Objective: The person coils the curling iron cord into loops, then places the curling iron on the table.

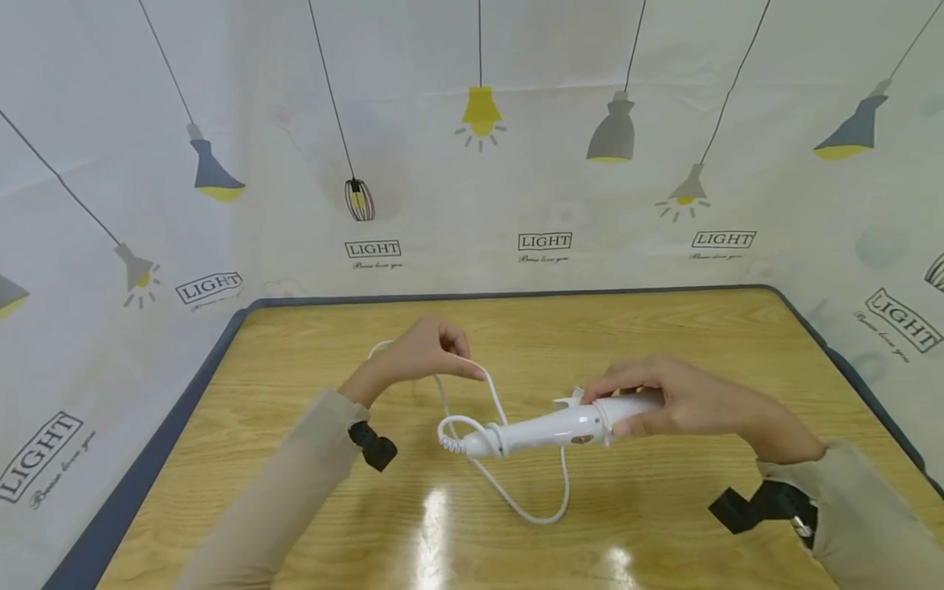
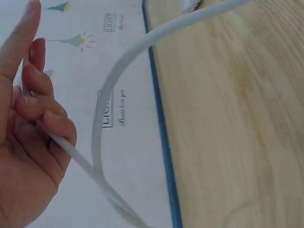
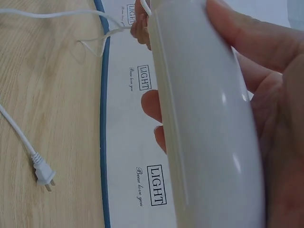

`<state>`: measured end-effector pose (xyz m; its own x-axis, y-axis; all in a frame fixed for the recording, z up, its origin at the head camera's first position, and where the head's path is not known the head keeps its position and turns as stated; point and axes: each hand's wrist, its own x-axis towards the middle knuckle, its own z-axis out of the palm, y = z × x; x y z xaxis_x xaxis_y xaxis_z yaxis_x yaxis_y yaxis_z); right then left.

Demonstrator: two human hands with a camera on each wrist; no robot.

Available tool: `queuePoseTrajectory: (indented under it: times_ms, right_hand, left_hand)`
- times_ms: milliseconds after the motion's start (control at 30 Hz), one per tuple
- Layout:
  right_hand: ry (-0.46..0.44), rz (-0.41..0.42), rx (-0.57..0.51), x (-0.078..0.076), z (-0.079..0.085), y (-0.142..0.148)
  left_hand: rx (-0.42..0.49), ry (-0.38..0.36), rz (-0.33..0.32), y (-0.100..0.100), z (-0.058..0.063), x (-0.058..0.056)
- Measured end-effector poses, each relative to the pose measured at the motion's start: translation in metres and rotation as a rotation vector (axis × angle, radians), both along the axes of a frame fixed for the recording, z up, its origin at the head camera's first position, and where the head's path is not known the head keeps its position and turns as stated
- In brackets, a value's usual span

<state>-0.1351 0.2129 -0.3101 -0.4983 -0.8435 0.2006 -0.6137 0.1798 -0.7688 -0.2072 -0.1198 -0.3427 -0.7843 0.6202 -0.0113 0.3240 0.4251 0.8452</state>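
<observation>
A white curling iron [image 1: 546, 430] is held nearly level over the table, its handle end toward the left. My right hand [image 1: 686, 399] grips its thick white barrel [image 3: 204, 114], fingers on one side and thumb on the other. A white cord [image 1: 494, 389] leaves the handle through a coiled sleeve [image 1: 452, 444], and one turn loops around the handle end. My left hand [image 1: 428, 352] pinches the cord above and left of the handle. In the left wrist view, the cord runs under its curled fingers [image 2: 59, 126]. One cord loop hangs below the iron.
A two-pin plug [image 3: 44, 173] shows over the wood in the right wrist view. The wooden table [image 1: 295, 475] has a dark blue edge [image 1: 516, 295]. Behind it hangs a pale wall sheet [image 1: 442, 49] printed with lamps. Black straps [image 1: 767, 508] sit on both wrists.
</observation>
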Motion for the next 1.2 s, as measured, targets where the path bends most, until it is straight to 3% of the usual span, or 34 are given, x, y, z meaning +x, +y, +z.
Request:
queuePoseTrajectory:
  times_ms: [267, 567, 700, 900, 1033, 1200]
  right_hand:
    - [0.042, -0.062, 0.144, -0.002, -0.004, -0.005]
    - [0.078, -0.269, 0.313, -0.003, -0.003, -0.008]
    - [0.08, -0.335, 0.318, -0.006, -0.004, -0.004]
    - [0.126, -0.403, 0.271, -0.009, -0.007, 0.003]
    - [0.216, -0.449, 0.294, -0.008, -0.007, 0.0]
    - [0.279, -0.502, 0.334, -0.008, -0.008, -0.007]
  left_hand:
    - [-0.027, 0.123, -0.003, 0.004, 0.028, 0.013]
    - [-0.191, 0.368, 0.026, 0.013, 0.057, 0.049]
    - [-0.253, 0.412, 0.031, 0.012, 0.065, 0.06]
    - [-0.209, 0.384, 0.051, 0.008, 0.065, 0.069]
    - [-0.12, 0.357, 0.066, 0.017, 0.056, 0.075]
    - [-0.026, 0.335, 0.136, 0.029, 0.045, 0.082]
